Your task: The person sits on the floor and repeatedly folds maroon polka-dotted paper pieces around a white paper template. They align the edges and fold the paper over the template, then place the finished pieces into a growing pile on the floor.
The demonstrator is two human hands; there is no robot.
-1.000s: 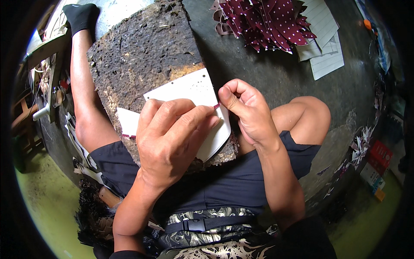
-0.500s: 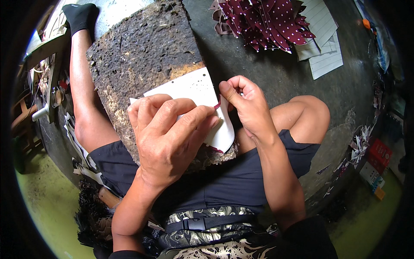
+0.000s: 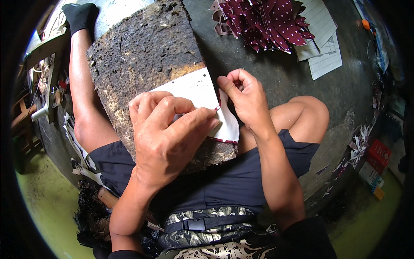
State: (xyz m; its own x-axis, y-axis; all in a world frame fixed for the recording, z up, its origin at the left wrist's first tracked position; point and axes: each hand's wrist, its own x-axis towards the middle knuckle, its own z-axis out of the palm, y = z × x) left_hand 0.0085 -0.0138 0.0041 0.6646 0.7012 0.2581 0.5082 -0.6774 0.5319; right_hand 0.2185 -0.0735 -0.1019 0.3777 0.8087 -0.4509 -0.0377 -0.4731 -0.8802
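A white-backed piece [image 3: 227, 125] with a thin maroon border lies over the near right part of a rough, dark block. My left hand [image 3: 166, 125] rests on it, with thumb and forefinger closed at the maroon edge and the other fingers curled. My right hand [image 3: 246, 97] is closed in a pinch at the piece's far right edge, raised a little off the block. Under or beside this piece is a white sheet [image 3: 194, 86] with small dark dots and holes, partly covered by my left hand. Whether the two are joined, I cannot tell.
The thick pitted block [image 3: 138, 47] stands between my legs. A heap of maroon, white-dotted cut pieces [image 3: 265, 23] lies on the floor at the far right, with lined paper [image 3: 325, 60] beside it. Scraps [image 3: 360, 144] and a red box [image 3: 379, 155] are farther right.
The near edge of the white-backed piece has shifted up and to the right, showing more maroon border. My right hand has risen slightly to the left; my left hand has barely moved.
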